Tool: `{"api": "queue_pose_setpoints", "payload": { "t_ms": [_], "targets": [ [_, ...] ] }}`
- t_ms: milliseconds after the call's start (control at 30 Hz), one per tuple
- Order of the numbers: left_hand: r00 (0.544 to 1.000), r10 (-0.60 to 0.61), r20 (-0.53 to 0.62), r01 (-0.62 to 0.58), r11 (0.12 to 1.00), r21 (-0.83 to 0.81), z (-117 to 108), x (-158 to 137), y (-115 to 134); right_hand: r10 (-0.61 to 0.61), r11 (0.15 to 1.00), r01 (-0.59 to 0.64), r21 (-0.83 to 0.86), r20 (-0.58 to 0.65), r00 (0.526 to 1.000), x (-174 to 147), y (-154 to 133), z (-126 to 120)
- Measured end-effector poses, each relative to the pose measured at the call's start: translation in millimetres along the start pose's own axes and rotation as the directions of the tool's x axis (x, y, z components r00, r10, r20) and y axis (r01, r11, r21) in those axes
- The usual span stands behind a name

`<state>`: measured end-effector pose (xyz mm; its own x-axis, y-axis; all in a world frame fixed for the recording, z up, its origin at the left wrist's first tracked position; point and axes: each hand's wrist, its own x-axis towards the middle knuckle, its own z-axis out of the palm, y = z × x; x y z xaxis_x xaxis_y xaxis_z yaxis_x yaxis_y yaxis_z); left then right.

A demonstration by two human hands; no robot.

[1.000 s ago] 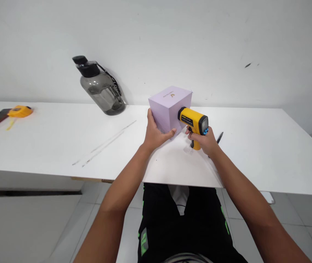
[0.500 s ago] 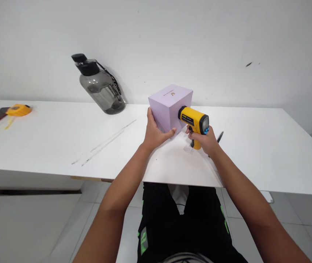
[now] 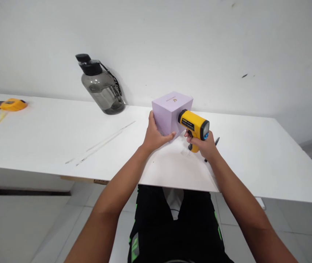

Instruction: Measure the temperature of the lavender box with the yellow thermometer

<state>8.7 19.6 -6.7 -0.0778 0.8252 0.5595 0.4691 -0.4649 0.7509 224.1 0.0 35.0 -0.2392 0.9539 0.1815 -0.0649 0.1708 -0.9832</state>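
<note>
Tabletop (image 3: 49, 138) is carrying a smoky water jug (image 3: 102, 89) at the wall, seemingly near empty. Centre, the closed lilac box (image 3: 169, 111), probably light stiff card, is being braced at its lower corner by the left hand (image 3: 153, 136). The right hand (image 3: 204, 144) is wrapping the yellow thermometer gun (image 3: 194, 124), its nose touching the box.

White wall (image 3: 172, 36) fills ten to two o'clock, faint dark scuffs at two. White table (image 3: 49, 138) spans centre. Pale tiled floor (image 3: 21, 226) at seven.
</note>
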Motion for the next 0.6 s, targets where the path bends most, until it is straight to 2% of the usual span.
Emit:
{"api": "queue_pose_setpoints", "payload": {
  "t_ms": [100, 200, 300, 400, 533, 600],
  "targets": [
    [1.0, 0.013, 0.022, -0.013, 1.0, 0.003, 2.3, -2.1, 1.9, -0.113, 0.992, 0.117, 0.049, -0.071, 0.991, 3.4, -34.7, 0.3],
    [0.998, 0.014, 0.057, -0.013, 1.0, -0.019, 3.3, -4.2, 7.5, -0.294, 0.951, 0.304, 0.051, -0.143, 0.945, 22.0, -95.8, 6.1],
    [0.994, 0.012, 0.107, -0.007, 0.999, -0.05, 3.4, -6.5, 15.2, -0.403, 0.913, 0.404, 0.061, -0.039, 0.915, 51.7, -149.8, 19.0],
    [0.991, 0.0, 0.132, 0.009, 0.998, -0.065, 3.9, -8.9, 23.2, -0.352, 0.936, 0.352, 0.0, 0.053, 0.935, 75.6, -165.6, 35.8],
    [0.99, -0.009, 0.141, 0.019, 0.997, -0.069, 4.2, -10.8, 34.0, -0.115, 0.974, 0.131, -0.187, 0.093, 0.989, 85.6, -147.6, 49.6],
    [0.986, -0.008, 0.164, 0.021, 0.997, -0.078, 3.8, -11.0, 39.2, -0.08, 0.967, 0.097, -0.238, 0.082, 0.993, 86.2, -143.8, 50.3]
  ]
}}
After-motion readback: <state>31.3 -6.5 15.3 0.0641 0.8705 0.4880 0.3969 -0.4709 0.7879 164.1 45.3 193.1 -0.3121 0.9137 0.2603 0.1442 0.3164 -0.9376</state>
